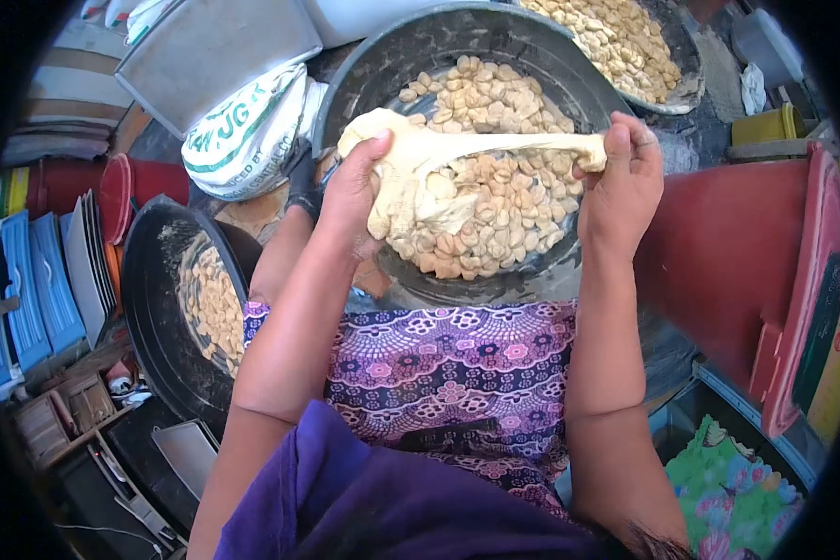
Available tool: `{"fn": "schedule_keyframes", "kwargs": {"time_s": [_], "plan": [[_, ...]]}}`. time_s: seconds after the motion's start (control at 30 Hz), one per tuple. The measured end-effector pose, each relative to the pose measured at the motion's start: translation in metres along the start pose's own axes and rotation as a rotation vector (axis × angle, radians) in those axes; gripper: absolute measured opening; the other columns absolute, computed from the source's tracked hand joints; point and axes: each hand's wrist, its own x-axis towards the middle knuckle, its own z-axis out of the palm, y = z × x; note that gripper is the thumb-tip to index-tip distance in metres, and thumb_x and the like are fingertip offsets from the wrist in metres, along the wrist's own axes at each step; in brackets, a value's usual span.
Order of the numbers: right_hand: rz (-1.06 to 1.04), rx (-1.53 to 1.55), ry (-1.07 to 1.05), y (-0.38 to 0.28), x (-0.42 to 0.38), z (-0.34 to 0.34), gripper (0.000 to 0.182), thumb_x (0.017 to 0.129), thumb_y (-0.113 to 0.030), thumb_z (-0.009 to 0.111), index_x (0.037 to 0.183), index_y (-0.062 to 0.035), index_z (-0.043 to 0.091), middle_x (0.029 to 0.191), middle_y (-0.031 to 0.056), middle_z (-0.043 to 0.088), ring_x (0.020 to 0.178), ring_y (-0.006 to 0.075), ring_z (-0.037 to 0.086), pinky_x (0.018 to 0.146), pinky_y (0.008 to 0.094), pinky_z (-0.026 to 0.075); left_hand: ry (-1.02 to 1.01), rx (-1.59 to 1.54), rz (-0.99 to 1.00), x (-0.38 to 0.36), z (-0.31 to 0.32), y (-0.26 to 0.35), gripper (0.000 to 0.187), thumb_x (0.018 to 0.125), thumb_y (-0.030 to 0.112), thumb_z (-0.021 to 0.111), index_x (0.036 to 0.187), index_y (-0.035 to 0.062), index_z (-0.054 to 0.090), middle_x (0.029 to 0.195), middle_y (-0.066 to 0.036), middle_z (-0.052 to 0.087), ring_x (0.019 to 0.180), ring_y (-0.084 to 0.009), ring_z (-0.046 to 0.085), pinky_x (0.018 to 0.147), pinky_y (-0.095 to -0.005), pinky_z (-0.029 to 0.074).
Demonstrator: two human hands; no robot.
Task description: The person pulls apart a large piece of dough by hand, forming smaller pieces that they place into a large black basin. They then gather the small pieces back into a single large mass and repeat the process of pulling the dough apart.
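Observation:
A pale yellow lump of dough (pixel 401 168) hangs over a wide black tub (pixel 355 70). My left hand (pixel 353 191) grips the thick end of it, thumb on top. From there a stretched strand runs across to my right hand (pixel 621 173), whose thumb and fingers pinch its far end. Below, the tub holds many small flattened dough pieces (pixel 504 210) in a loose pile. Part of that pile is hidden behind the dough and my hands.
Another black tub (pixel 145 289) with dough pieces stands at the left, and a third tub with pieces (pixel 616 47) at the upper right. A white printed sack (pixel 247 140) leans beyond my left arm. A large red container (pixel 728 271) stands close on the right.

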Motion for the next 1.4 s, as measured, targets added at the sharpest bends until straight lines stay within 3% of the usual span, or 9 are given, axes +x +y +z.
{"fn": "schedule_keyframes", "kwargs": {"time_s": [0.13, 0.57, 0.77, 0.83, 0.97, 1.0, 1.23, 1.3, 1.4], "plan": [[0.022, 0.154, 0.019, 0.006, -0.003, 0.001, 0.021, 0.088, -0.019, 0.056, 0.100, -0.0021, 0.052, 0.079, 0.0020, 0.051, 0.063, 0.0079, 0.051, 0.048, 0.0212, 0.044, 0.059, -0.195, 0.067, -0.003, 0.003, 0.009, 0.054, 0.089, 0.037, 0.039, 0.121, -0.0063, 0.041, 0.117, -0.022, 0.052, 0.106, -0.0318, 0.054, 0.093, -0.0425, 0.043], [0.058, 0.199, 0.060, 0.014, 0.024, -0.021, 0.016, 0.089, -0.013, 0.054, 0.103, -0.0038, 0.052, 0.078, 0.0003, 0.051, 0.069, 0.0076, 0.050, 0.064, 0.0192, 0.045, 0.018, -0.300, 0.198, -0.018, -0.013, 0.024, 0.042, 0.088, 0.034, 0.044, 0.115, 0.0013, 0.047, 0.110, -0.014, 0.057, 0.100, -0.0257, 0.057, 0.090, -0.0389, 0.044], [0.164, 0.271, 0.230, 0.031, 0.048, -0.051, 0.024, 0.094, -0.022, 0.044, 0.110, -0.0041, 0.046, 0.091, 0.0080, 0.046, 0.085, 0.0189, 0.051, 0.077, 0.0394, 0.048, -0.051, -0.381, 0.382, -0.027, -0.027, 0.037, 0.045, 0.087, 0.036, 0.044, 0.118, 0.0040, 0.047, 0.114, -0.012, 0.056, 0.104, -0.0274, 0.055, 0.093, -0.0422, 0.042], [0.464, 0.510, 0.310, 0.043, 0.050, -0.052, 0.024, 0.094, -0.024, 0.043, 0.106, -0.0040, 0.046, 0.094, 0.0101, 0.047, 0.089, 0.0209, 0.051, 0.082, 0.0411, 0.048, -0.009, -0.421, 0.359, -0.024, -0.028, 0.035, 0.047, 0.086, 0.038, 0.043, 0.119, 0.0053, 0.046, 0.116, -0.012, 0.055, 0.106, -0.0284, 0.054, 0.094, -0.0436, 0.042], [0.568, 0.780, 0.054, 0.077, 0.059, -0.058, 0.025, 0.087, -0.015, 0.057, 0.104, -0.0012, 0.046, 0.097, 0.0122, 0.050, 0.090, 0.0201, 0.052, 0.087, 0.0383, 0.049, 0.066, -0.473, 0.288, -0.022, -0.017, 0.028, 0.048, 0.084, 0.041, 0.046, 0.119, 0.0081, 0.047, 0.115, -0.011, 0.056, 0.106, -0.0273, 0.054, 0.089, -0.0428, 0.044], [0.574, 0.763, 0.002, 0.072, 0.053, -0.047, 0.034, 0.082, -0.007, 0.061, 0.110, 0.0013, 0.044, 0.101, 0.0148, 0.052, 0.091, 0.0185, 0.054, 0.086, 0.0314, 0.050, 0.068, -0.448, 0.280, -0.025, -0.010, 0.029, 0.050, 0.083, 0.042, 0.048, 0.119, 0.0082, 0.047, 0.114, -0.011, 0.056, 0.105, -0.0264, 0.055, 0.087, -0.0415, 0.045], [0.593, 0.662, -0.409, 0.061, 0.032, -0.024, 0.040, 0.085, 0.001, 0.048, 0.123, 0.0031, 0.036, 0.112, 0.0209, 0.052, 0.101, 0.0207, 0.055, 0.080, 0.0263, 0.053, -0.008, -0.333, 0.239, -0.027, -0.008, 0.023, 0.052, 0.079, 0.038, 0.056, 0.120, 0.0084, 0.045, 0.115, -0.010, 0.055, 0.103, -0.0236, 0.056, 0.075, -0.0359, 0.049], [0.548, 0.552, -0.360, 0.051, 0.029, -0.016, 0.037, 0.086, 0.002, 0.046, 0.122, 0.0033, 0.039, 0.111, 0.0201, 0.052, 0.096, 0.0202, 0.057, 0.079, 0.0267, 0.053, -0.014, -0.311, 0.233, -0.028, -0.007, 0.021, 0.052, 0.078, 0.036, 0.057, 0.120, 0.0082, 0.045, 0.115, -0.010, 0.055, 0.103, -0.0235, 0.056, 0.075, -0.0355, 0.049], [0.471, 0.321, -0.268, 0.048, 0.025, -0.008, 0.032, 0.086, 0.001, 0.046, 0.118, 0.0036, 0.044, 0.107, 0.0184, 0.054, 0.089, 0.0195, 0.059, 0.078, 0.0281, 0.053, -0.133, -0.330, 0.237, -0.028, -0.007, 0.020, 0.050, 0.077, 0.028, 0.055, 0.119, 0.0026, 0.044, 0.115, -0.014, 0.054, 0.107, -0.0275, 0.053, 0.090, -0.0398, 0.044]]}}
